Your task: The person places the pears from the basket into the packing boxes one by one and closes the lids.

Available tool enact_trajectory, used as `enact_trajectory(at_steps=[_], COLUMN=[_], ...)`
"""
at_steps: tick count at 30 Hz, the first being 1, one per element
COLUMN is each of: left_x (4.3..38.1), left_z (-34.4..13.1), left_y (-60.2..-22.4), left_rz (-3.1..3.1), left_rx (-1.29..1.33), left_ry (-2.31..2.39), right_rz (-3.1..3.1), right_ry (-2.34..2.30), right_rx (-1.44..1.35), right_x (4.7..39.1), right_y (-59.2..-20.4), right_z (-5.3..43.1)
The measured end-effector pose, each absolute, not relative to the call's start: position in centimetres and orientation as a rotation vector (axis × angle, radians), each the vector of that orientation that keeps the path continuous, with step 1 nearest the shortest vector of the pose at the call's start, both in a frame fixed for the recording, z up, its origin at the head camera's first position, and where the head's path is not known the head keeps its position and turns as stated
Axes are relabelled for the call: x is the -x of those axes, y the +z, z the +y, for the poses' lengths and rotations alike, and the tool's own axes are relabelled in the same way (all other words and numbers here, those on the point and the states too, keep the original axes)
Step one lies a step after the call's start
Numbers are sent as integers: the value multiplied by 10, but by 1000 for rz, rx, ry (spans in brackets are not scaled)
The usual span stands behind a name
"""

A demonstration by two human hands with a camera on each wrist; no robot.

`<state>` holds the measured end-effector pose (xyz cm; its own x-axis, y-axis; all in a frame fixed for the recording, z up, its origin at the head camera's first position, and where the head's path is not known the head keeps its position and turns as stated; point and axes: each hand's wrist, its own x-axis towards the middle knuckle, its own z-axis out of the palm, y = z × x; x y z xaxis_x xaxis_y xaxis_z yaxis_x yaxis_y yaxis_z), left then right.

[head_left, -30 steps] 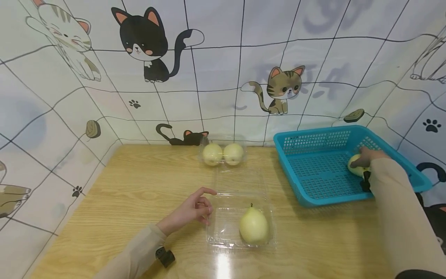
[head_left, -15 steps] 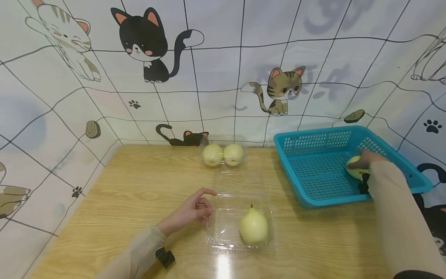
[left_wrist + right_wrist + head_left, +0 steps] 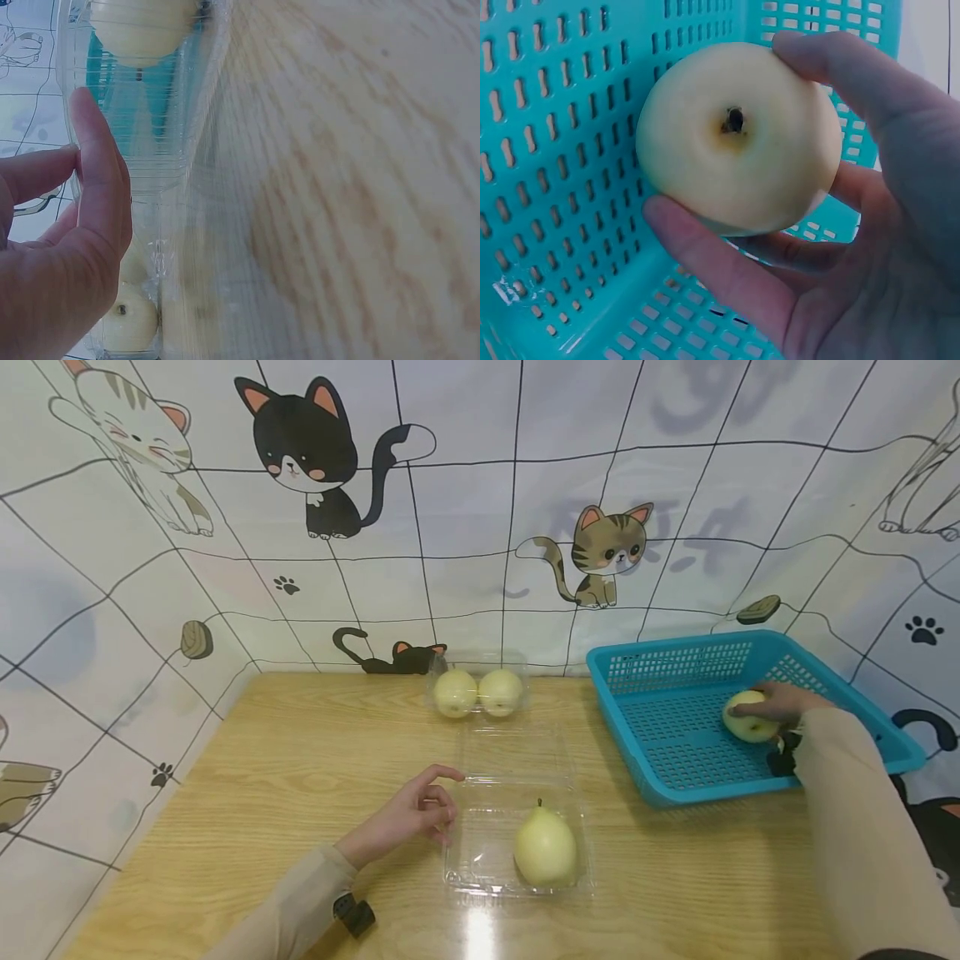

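The fingers of the right hand (image 3: 791,703), spread about a pear's width, grip 1 pear (image 3: 741,722) inside the blue basket (image 3: 663,731), right of the frame. The left hand (image 3: 412,810) holds nothing; its loosely bent fingers touch the left edge of an open clear box (image 3: 480,852), below centre, where 1 stem-up pear (image 3: 546,847) sits. At mid-frame, 2 more pears (image 3: 455,693) sit in another clear box (image 3: 517,660) on the table (image 3: 322,735).

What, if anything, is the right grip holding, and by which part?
A pale yellow pear, held by the right grip round its sides; the dark-centred end is uncovered.
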<state>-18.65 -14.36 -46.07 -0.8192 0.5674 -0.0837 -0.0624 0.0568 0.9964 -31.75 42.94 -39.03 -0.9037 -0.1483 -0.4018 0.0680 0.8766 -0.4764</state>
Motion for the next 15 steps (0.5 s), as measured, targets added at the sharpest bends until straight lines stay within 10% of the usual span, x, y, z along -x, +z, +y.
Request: enact_trajectory(at_steps=[15], left_x=[186], left_z=[-143], left_y=[-459], left_rz=[1891], left_rx=[-508], left_ry=[1801], right_rz=[2665], right_ry=[-749], right_rx=[141], right_x=[314], right_y=[-364], right_z=[402])
